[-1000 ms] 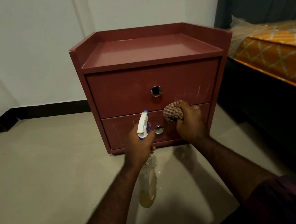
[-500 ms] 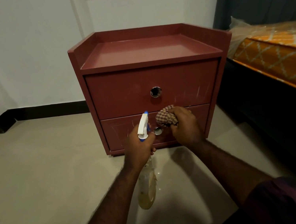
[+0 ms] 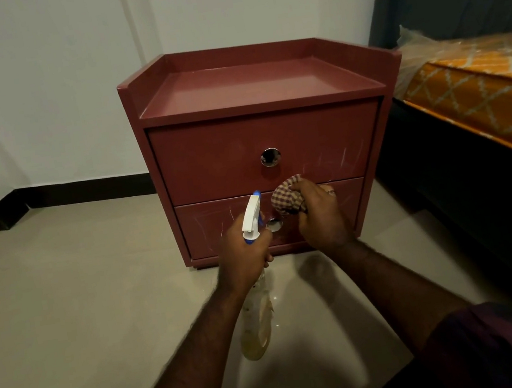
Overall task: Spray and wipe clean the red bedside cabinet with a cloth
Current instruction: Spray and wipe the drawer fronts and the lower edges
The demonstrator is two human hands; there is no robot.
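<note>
Two hands work in front of the red bedside cabinet point(image 3: 261, 146), which stands on the floor against the white wall. Before its lower drawer point(image 3: 210, 227), the left hand point(image 3: 244, 255) is wrapped around a spray bottle point(image 3: 259, 313), nozzle toward the cabinet. Right of that drawer's round knob point(image 3: 274, 224), the right hand point(image 3: 321, 217) clutches a bunched checked cloth point(image 3: 286, 197) at the seam between the two drawers.

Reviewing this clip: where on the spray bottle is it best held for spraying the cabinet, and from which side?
Grip the spray bottle at its neck under the white trigger head, from behind, as the left hand does: the nozzle faces the cabinet, body hanging below.
</note>
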